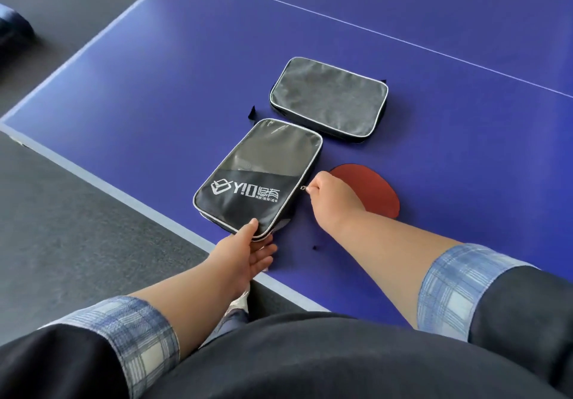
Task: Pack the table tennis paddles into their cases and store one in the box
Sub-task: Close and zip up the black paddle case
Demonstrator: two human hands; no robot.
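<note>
A black paddle case with a white logo point(257, 178) lies near the table's front edge, a dark paddle showing through its clear window. My left hand point(251, 253) grips its near corner. My right hand point(328, 195) pinches the zipper pull point(303, 188) on the case's right side. A red paddle point(369, 189) lies on the table just right of that case, partly hidden under my right hand and wrist. A second grey case point(328, 99) lies flat farther back, plain side up.
Everything sits on a blue table tennis table point(155, 94) with a white edge line. Grey floor point(62, 212) runs along the left and front. A dark blue object point(12, 29) lies on the floor at far left. No box is in view.
</note>
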